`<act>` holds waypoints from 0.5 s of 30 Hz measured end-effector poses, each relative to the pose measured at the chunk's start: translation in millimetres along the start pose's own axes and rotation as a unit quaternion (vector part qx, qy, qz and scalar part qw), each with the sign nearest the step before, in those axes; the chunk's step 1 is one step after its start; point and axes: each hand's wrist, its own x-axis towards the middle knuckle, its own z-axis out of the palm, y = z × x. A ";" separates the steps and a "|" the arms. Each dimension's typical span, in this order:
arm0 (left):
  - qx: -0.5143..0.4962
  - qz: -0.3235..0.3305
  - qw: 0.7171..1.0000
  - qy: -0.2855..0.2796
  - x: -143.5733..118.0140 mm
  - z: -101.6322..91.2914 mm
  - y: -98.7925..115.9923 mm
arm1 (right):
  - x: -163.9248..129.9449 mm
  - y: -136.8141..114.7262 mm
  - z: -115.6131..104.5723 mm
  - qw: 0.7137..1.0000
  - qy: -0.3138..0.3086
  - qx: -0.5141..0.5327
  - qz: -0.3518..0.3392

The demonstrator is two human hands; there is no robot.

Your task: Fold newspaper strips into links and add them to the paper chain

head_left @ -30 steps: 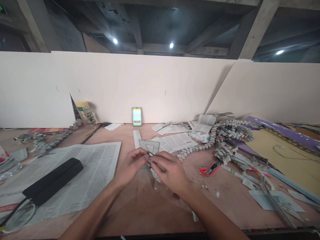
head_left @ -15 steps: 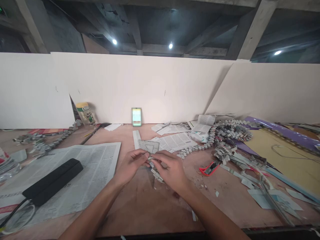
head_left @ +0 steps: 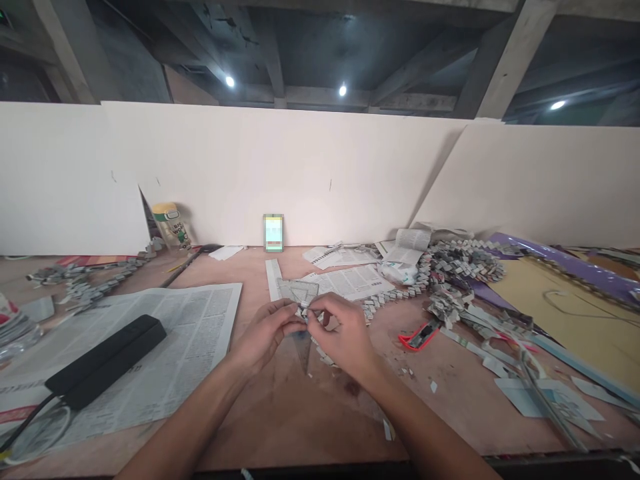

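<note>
I see both hands meet mid-frame; left hand [head_left: 265, 331] and right hand [head_left: 345, 337] pinch one folded paper piece [head_left: 303, 320] between fingertips, equally near.

A brown wooden tabletop [head_left: 280, 413] spans the lower view. White partition boards [head_left: 300, 173] stand upright along its far edge, with an angled white board [head_left: 540, 187] at the right. Above them runs a dark concrete ceiling with exposed beams [head_left: 270, 47], lit by three round ceiling lamps [head_left: 343, 90].
</note>
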 end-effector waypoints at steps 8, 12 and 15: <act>0.034 0.010 0.999 0.022 0.0 0.8 -1.6 | 1.5 -2.7 0.0 0.997 -0.029 -0.070 -0.013; 0.097 0.033 0.993 0.050 -0.1 1.2 -4.6 | 4.2 -1.1 1.0 0.995 -0.025 -0.096 0.006; 0.122 0.036 0.990 0.069 0.2 0.0 -8.9 | 6.8 1.0 1.0 0.994 -0.019 -0.103 0.018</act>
